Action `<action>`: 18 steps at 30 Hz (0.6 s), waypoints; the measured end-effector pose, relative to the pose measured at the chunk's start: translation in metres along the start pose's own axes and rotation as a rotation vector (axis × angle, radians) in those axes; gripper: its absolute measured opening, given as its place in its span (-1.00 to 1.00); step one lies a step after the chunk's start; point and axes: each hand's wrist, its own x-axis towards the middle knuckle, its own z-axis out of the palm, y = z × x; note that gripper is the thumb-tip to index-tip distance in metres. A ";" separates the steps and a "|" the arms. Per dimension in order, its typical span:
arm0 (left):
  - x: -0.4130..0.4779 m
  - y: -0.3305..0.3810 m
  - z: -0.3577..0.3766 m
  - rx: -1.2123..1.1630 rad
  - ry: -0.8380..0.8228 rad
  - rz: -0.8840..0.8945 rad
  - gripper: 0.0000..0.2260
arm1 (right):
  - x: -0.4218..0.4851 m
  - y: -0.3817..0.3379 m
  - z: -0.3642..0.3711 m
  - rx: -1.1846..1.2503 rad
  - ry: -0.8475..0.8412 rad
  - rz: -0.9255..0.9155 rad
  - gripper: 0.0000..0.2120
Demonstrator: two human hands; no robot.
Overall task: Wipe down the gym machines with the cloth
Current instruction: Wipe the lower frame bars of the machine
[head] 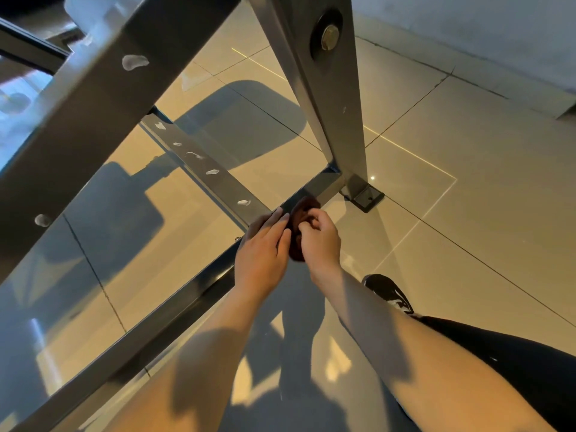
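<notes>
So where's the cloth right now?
In the head view, near the centre, the dark cloth is against the low floor bar, pinched by the right hand, with the left hand beside it, near the upright's foot plate.

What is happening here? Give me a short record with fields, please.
setting: tiled floor, beside a grey machine frame
cloth: dark brown, on the low bar
left hand: fingers straight, against the cloth
right hand: fingers curled, pinching the cloth
marks: pale smears on the cross bar
</notes>
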 end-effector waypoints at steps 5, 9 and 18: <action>-0.003 0.000 -0.003 -0.004 0.002 0.005 -0.62 | -0.007 0.007 -0.001 -0.008 -0.072 -0.031 -0.71; -0.002 -0.001 -0.003 -0.029 -0.024 -0.022 -0.63 | 0.025 0.002 -0.001 0.037 0.103 0.092 -0.71; -0.004 0.000 0.000 0.006 -0.010 -0.017 -0.60 | 0.004 0.029 0.007 -0.064 -0.073 0.048 -0.81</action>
